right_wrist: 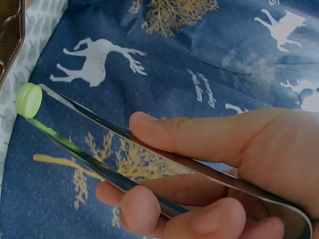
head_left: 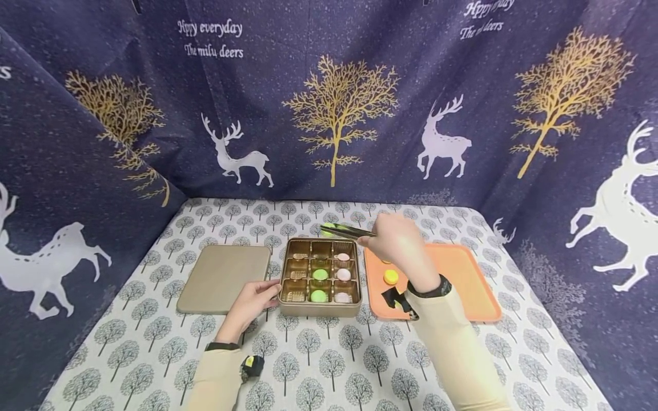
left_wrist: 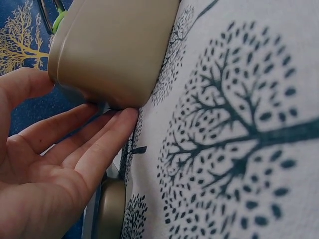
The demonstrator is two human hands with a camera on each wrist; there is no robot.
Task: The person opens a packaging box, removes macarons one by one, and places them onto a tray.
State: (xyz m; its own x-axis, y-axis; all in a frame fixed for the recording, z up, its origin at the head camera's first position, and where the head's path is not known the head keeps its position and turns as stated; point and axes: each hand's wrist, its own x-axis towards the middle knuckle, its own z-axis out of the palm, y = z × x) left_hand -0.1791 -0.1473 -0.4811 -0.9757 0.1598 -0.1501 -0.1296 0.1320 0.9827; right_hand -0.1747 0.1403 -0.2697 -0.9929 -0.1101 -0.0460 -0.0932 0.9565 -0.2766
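My right hand [head_left: 396,242] grips a pair of metal tongs [right_wrist: 94,117] between thumb and fingers. At their tips is a green macaron [right_wrist: 29,100], raised over the far edge of a gold tin box [head_left: 321,310]. Inside the box, a gold divided insert holds two green macarons [head_left: 320,275] in the middle column and pale pink and whitish ones [head_left: 343,275] in the right column. My left hand [left_wrist: 60,144] holds the box at its left side, thumb at the rim and fingertips against the lower wall.
To the right lies an orange tray [head_left: 462,279] with a yellow macaron [head_left: 390,277] on it; my right forearm partly covers the tray. A flat gold lid [head_left: 226,277] rests left of the box. A dark blue curtain [head_left: 329,34] hangs behind the tree-patterned tablecloth [head_left: 308,365].
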